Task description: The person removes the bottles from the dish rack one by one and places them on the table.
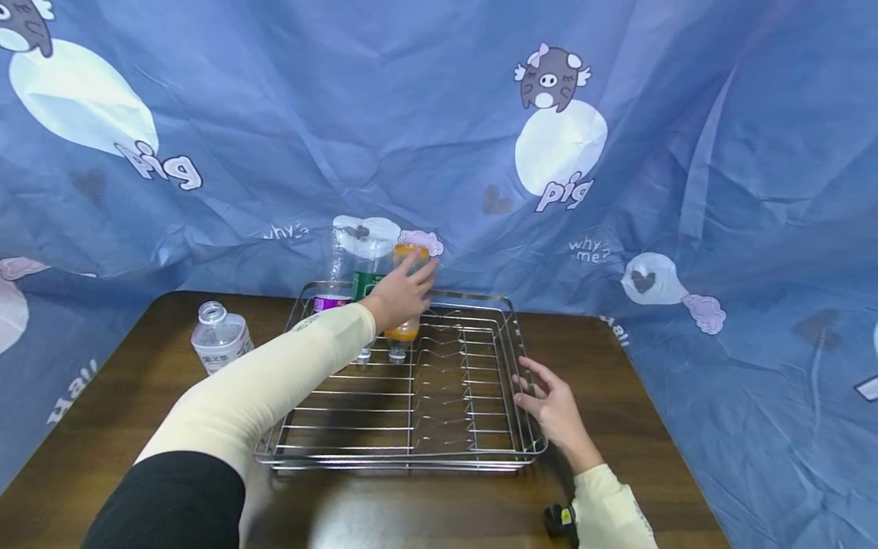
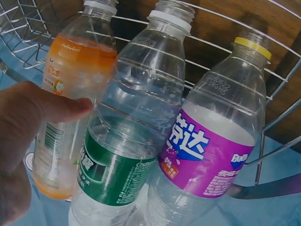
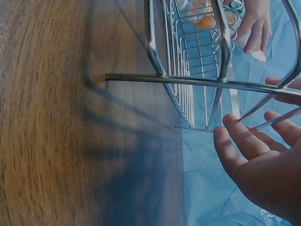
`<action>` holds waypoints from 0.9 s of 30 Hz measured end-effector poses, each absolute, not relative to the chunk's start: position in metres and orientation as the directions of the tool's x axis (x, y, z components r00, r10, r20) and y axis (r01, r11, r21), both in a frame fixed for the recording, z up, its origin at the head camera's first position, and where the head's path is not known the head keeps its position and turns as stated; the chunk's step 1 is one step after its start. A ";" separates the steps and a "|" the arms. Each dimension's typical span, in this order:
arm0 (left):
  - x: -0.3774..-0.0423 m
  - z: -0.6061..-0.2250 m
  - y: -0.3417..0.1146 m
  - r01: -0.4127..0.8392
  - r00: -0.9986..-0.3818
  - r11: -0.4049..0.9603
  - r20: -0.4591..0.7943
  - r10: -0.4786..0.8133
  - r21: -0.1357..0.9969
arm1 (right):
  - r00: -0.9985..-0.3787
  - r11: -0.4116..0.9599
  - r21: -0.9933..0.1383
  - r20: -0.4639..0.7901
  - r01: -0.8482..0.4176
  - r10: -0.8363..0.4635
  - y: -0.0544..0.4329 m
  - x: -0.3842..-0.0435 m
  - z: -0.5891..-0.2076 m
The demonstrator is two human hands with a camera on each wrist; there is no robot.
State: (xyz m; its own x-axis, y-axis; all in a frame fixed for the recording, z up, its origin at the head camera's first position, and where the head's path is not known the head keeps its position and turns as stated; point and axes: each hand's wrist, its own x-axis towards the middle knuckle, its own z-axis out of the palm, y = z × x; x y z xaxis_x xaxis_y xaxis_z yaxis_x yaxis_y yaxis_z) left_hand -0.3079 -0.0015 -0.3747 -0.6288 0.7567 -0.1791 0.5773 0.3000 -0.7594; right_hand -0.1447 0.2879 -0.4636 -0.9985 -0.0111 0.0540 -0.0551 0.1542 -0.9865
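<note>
My left hand (image 1: 399, 296) grips an upside-down plastic bottle with an orange label (image 2: 60, 160), thumb on its near side and fingers over its far side. The bottle leans at the back of a wire dish rack (image 1: 405, 461), its neck down among the wires. Beside it, also neck down and tilted, stand a green-labelled bottle (image 2: 117, 165) and a purple-labelled bottle (image 2: 207, 153). At the rack's right side, my right hand (image 1: 559, 415) has its fingers loosely bent, their tips right at the side wires; it holds nothing.
A clear bottle (image 1: 221, 339) without a cap stands upright on the brown wooden table (image 1: 357, 515), left of the rack. Behind the table hangs a blue printed cloth (image 1: 425, 114). A small black object (image 1: 559, 521) is by my right wrist.
</note>
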 end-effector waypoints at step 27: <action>-0.311 -0.372 0.012 0.612 -0.677 0.378 -0.213 0.704 -0.695 | -0.999 0.154 -0.987 0.049 -0.046 0.014 0.290 -0.144 -0.464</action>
State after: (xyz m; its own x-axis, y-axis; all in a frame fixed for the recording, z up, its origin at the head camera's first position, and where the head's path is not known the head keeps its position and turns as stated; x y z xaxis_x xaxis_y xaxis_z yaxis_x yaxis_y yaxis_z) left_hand -0.3111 0.0122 -0.3718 -0.6771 0.7045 -0.2129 0.6119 0.3782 -0.6947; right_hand -0.1444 0.2899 -0.4642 -0.9987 0.0137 0.0485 -0.0459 0.1539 -0.9870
